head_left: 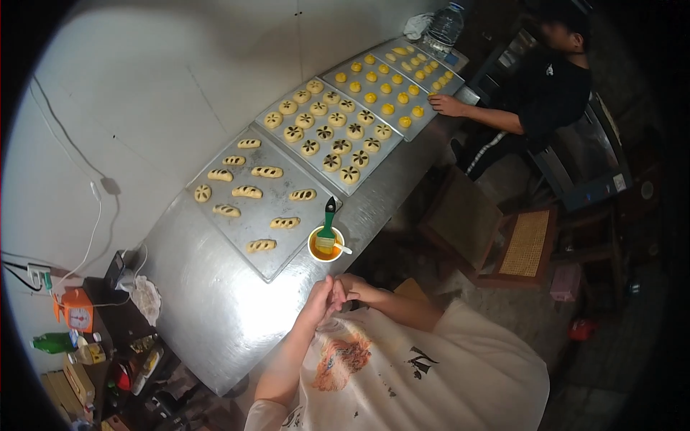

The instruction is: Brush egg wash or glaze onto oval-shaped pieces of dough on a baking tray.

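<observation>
My left hand (322, 299) and my right hand (350, 286) meet in front of my shirt at the table's edge, fingers touching; no object shows in them. Just beyond stands a white bowl (311, 252) of orange-yellow liquid, holding a green-handled pastry brush (327, 230) and a white utensil handle (343, 248). Beside it, the nearest metal baking tray (269, 268) bears several slashed oblong dough pieces (261, 245) and one round piece. The second tray (347, 189) carries round buns (350, 174) with dark flower-shaped cuts. Farther trays hold small yellow-glazed pieces (387, 109).
At upper right a person (544, 91) in dark clothes reaches a hand (446, 105) to the far trays. A water bottle (446, 26) stands behind them. A wooden chair (485, 242) is right of the steel table (215, 323). Lower left are an orange scale (76, 311) and bottles.
</observation>
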Action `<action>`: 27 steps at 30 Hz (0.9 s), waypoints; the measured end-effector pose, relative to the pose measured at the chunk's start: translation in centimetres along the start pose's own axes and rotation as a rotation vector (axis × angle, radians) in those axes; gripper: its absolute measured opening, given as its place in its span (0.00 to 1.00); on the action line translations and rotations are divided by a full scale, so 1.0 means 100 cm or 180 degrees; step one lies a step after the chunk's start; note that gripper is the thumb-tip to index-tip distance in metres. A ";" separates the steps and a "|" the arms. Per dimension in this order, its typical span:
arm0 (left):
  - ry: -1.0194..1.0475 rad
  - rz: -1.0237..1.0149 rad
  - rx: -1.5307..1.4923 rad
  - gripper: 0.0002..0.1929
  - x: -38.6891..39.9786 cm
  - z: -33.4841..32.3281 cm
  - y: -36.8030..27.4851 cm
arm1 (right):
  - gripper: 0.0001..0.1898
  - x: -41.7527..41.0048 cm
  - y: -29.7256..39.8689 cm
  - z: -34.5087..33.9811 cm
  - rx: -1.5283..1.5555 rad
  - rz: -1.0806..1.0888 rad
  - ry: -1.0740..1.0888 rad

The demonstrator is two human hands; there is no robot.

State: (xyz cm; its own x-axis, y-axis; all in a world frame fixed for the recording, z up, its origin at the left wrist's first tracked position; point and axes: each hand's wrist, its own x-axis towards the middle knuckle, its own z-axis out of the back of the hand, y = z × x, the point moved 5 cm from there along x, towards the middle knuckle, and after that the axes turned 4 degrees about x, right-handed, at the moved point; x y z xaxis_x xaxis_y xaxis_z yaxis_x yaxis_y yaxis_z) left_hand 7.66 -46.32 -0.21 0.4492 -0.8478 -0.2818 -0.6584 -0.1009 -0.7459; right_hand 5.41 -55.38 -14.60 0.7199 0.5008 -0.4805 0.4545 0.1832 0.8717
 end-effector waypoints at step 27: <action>-0.0621 -0.0641 -0.0577 0.38 -0.006 -0.010 0.004 | 0.07 0.003 0.022 -0.006 0.2216 0.0539 0.1787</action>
State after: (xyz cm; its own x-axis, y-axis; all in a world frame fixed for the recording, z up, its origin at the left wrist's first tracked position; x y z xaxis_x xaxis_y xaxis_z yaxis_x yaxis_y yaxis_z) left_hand 6.51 -46.35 0.25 0.6769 -0.6875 -0.2631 -0.6336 -0.3621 -0.6837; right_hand 6.30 -54.27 -12.78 0.5274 0.8463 -0.0750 0.7111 -0.3914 0.5840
